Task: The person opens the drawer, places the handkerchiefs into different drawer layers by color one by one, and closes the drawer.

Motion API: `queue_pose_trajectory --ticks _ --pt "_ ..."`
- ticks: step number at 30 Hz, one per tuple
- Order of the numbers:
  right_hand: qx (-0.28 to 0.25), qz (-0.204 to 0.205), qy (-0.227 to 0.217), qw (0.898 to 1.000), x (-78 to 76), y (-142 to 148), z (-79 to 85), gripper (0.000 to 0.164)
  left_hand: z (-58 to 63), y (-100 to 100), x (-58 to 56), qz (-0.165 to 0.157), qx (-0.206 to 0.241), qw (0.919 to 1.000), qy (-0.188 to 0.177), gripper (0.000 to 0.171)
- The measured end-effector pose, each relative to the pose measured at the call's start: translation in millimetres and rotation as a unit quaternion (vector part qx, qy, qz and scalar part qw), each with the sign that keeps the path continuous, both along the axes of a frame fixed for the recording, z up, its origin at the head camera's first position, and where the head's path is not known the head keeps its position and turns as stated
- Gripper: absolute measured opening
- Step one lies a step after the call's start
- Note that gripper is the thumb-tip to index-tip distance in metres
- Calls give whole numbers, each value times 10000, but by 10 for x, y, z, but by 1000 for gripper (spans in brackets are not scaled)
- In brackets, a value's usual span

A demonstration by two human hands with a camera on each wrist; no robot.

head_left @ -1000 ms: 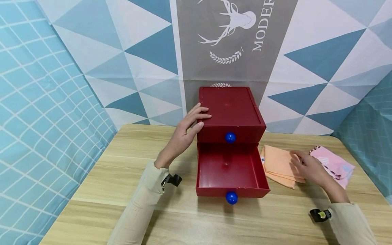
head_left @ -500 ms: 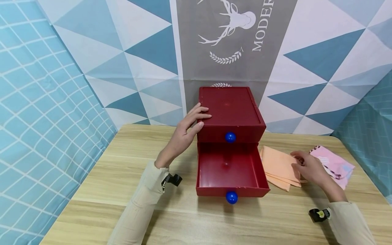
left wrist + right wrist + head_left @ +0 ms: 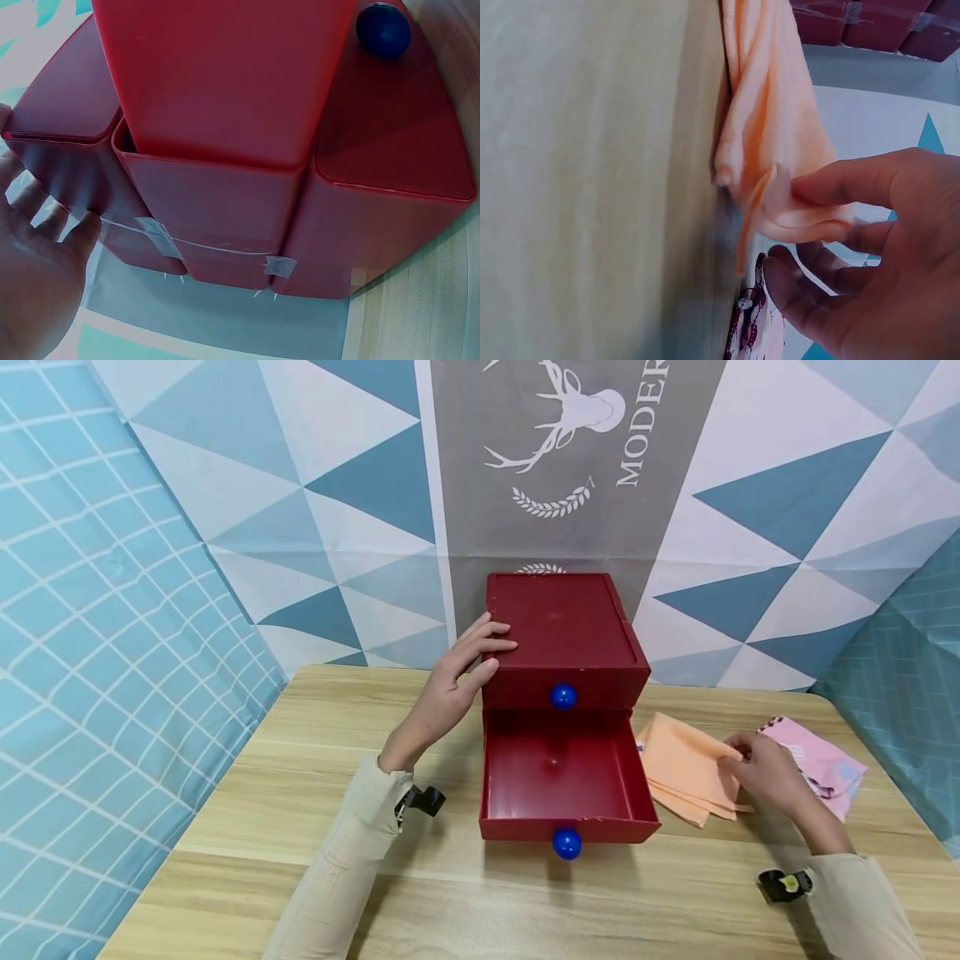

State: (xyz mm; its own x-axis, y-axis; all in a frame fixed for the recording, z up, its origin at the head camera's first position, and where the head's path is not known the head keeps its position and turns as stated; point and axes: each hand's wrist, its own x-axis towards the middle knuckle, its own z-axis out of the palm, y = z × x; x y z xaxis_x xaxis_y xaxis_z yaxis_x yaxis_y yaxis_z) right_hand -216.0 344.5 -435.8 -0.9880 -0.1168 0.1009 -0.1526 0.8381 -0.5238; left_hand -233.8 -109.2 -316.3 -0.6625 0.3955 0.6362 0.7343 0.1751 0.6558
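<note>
When viewed from the head, noted table (image 3: 337,718) spanning foreground. Logged cabinet (image 3: 570,627) near its back edge, with drawer (image 3: 555,785) standing out. Found orange cloth (image 3: 686,764) on table, just right of drawer; pink cloth (image 3: 836,764) farther right. Recorded left hand (image 3: 450,681) resting on cabinet's left top edge with straight fingers, grasping nothing; right hand (image 3: 771,772) pinching raised corner of orange cloth. Marked blue knob (image 3: 567,844) on drawer front.

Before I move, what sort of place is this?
Probably a staged tabletop workspace rather than a lived-in room. A pale wood-grain table backs onto creased, triangle-patterned blue-and-white sheeting, with wrinkled blue grid-patterned sheeting to its left, and a dark red plastic drawer unit stands on it.
</note>
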Motion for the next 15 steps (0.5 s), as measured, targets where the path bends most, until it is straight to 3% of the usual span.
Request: queue_pose_trajectory --ticks 9,15 --pt "-629 -32 -312 9975 54 18 70 35 4 1 1 -21 -27 10000 62 31" --pt "-824 47 -99 9965 60 25 91 42 -3 0 4 -19 -40 10000 42 31"
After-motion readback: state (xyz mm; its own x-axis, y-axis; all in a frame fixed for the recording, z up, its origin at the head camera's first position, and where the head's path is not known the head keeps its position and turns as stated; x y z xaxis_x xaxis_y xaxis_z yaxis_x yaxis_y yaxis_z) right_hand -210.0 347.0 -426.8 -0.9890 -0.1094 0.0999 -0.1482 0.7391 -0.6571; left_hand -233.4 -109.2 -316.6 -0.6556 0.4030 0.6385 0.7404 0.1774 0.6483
